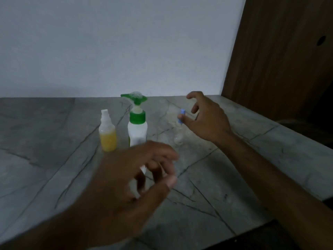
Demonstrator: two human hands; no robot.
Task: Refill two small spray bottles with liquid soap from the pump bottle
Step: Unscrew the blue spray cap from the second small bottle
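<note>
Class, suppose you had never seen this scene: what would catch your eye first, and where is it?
The white pump bottle with its green top stands mid-counter, a small spray bottle of yellow liquid just left of it. The right hand reaches for a clear blue-capped bottle; the blurred left hand hovers nearer.

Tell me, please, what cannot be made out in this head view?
- Left hand: motion-blurred; the small white thing between its fingers is unclear.
- Pump bottle: base hidden by that hand.
- Clear bottle: faint; contents unreadable; right hand covers part of its blue cap.
- Right hand: contact with the cap unclear.
</note>
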